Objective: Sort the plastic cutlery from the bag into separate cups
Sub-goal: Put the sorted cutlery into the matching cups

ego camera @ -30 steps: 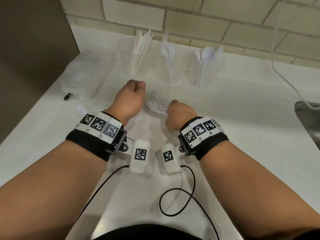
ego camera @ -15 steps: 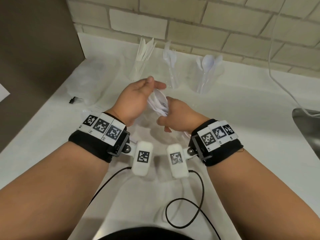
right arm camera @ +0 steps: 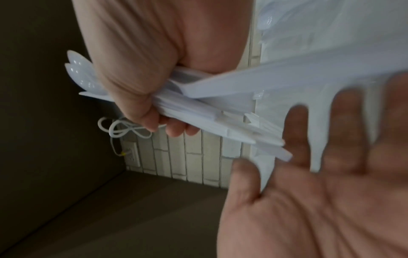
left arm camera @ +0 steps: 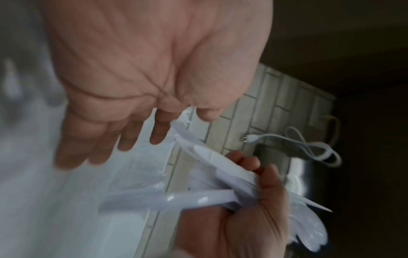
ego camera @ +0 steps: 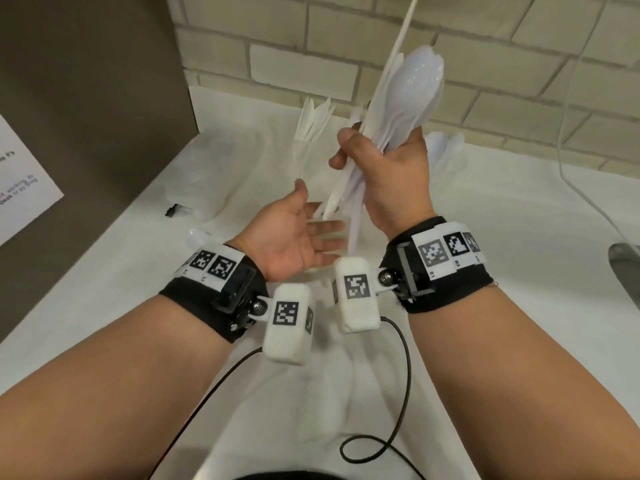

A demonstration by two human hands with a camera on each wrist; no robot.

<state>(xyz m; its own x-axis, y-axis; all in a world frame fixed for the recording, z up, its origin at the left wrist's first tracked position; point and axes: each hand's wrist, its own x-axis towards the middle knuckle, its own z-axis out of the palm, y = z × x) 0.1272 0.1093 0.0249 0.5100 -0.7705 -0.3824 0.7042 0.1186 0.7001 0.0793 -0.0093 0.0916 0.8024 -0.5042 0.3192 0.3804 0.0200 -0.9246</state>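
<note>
My right hand (ego camera: 363, 150) grips a bundle of white plastic cutlery (ego camera: 408, 95), mostly spoons with a knife sticking up, raised above the counter with the handles pointing down. My left hand (ego camera: 322, 233) lies open, palm up, just under the handle ends; whether it touches them I cannot tell. The right wrist view shows the bundle (right arm camera: 209, 111) in my curled fingers (right arm camera: 137, 97) and the open left hand (right arm camera: 331, 192). In the left wrist view, the left palm (left arm camera: 154, 69) faces the handles (left arm camera: 216, 167). At the back stand a cup of knives (ego camera: 311, 133) and a cup of spoons (ego camera: 446, 150); my right hand hides the middle cup.
The clear plastic bag (ego camera: 204, 195) lies at the left by the brown side wall (ego camera: 86, 98), with a loose spoon (ego camera: 197, 237) near it. A steel sink (ego camera: 623, 265) sits at the right edge. A white cord (ego camera: 571, 168) hangs down the brick wall.
My right hand has lifted the cutlery bundle up off the counter. My left hand has let go of it and turned palm up beneath the handles.
</note>
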